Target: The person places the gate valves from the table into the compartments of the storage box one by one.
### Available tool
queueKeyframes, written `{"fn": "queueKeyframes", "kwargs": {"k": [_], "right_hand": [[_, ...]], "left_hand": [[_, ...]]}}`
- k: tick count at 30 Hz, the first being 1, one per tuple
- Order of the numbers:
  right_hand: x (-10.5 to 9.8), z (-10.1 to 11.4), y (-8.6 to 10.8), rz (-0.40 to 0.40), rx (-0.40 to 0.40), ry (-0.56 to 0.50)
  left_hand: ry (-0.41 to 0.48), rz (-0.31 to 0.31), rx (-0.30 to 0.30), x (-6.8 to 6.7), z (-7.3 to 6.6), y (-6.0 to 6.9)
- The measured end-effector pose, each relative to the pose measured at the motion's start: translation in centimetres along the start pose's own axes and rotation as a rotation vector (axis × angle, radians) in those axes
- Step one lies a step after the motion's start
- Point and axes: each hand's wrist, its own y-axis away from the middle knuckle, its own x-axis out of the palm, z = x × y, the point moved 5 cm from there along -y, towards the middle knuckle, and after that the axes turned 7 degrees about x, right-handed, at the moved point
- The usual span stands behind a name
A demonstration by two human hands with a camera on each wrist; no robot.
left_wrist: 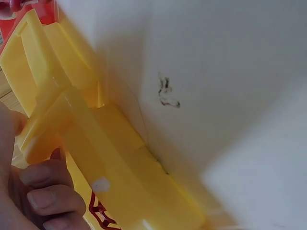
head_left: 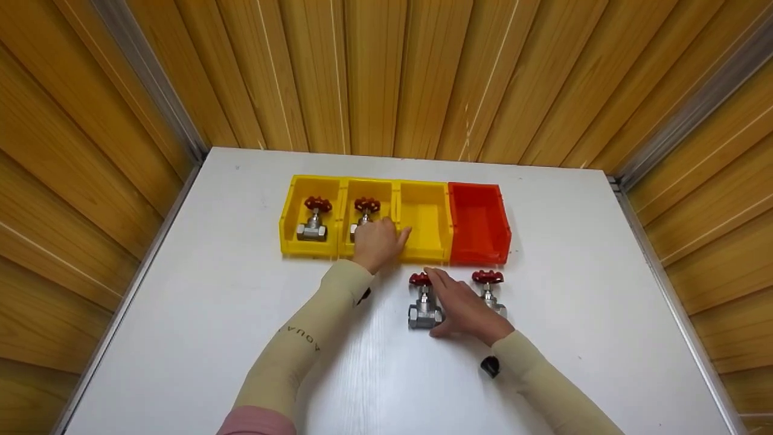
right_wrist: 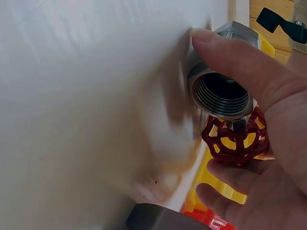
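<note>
Silver metal with a red handwheel [head_left: 420,278] at its far end, the left-hand valve [head_left: 424,309] of the 2 on the white table [head_left: 199,314] is near the front of the 3rd yellow bin [head_left: 424,208]. To hold it well, I would settle the thumb squarely on the body and bring the fingers in around the stem, as the wheel might turn under load. The knuckles need to stay off the right-hand valve [head_left: 488,296], which is just beside the right hand [head_left: 468,308]. A light, steady touch from the left hand [head_left: 379,241] should keep the bins from sliding.

The right hand is spread wide along the valve's right side: its thumb crosses the body, beside the threaded opening [right_wrist: 223,96], and its fingers reach the handwheel. I cannot tell whether it presses firmly. So the valve sits between thumb and fingers, to the left of the palm.

The left hand appears to pinch the wall between the 2nd yellow bin [head_left: 369,180] and the 3rd. Another valve [head_left: 365,208] is in that 2nd bin, just beyond its fingers, and 1 more [head_left: 313,228] is in the leftmost bin [head_left: 311,178].
</note>
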Motion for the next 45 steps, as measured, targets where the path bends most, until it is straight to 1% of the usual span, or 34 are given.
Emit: {"fn": "queueKeyframes", "kwargs": {"k": [6, 12, 19, 27, 34, 39, 41, 45], "right_hand": [[0.0, -0.1, 0.0, 0.017, 0.019, -0.032], [0.0, -0.1, -0.1, 0.004, 0.0, -0.035], [0.1, -0.3, -0.2, -0.018, -0.021, -0.041], [0.0, -0.5, -0.5, -0.026, -0.024, -0.041], [0.0, -0.6, -0.5, -0.023, -0.017, -0.079], [-0.1, -0.7, -0.5, -0.028, -0.015, -0.083], [-0.1, -0.7, -0.5, -0.028, -0.014, -0.076], [-0.2, -0.7, -0.4, -0.03, -0.016, -0.068]], "left_hand": [[-0.024, 0.0, 0.01, 0.0, -0.2, -0.1], [-0.026, -0.022, 0.01, -0.1, -0.4, -0.2], [-0.046, -0.033, -0.008, 0.0, -0.7, -0.2], [-0.097, -0.005, -0.012, 0.1, -0.8, -0.1], [-0.092, -0.005, -0.002, 0.3, -1.0, -0.2], [-0.096, 0.011, -0.008, 0.4, -0.9, -0.1], [-0.104, 0.003, -0.005, 0.3, -1.0, 0.0], [-0.129, -0.043, 0.008, 0.2, -1.1, 0.2]]}}
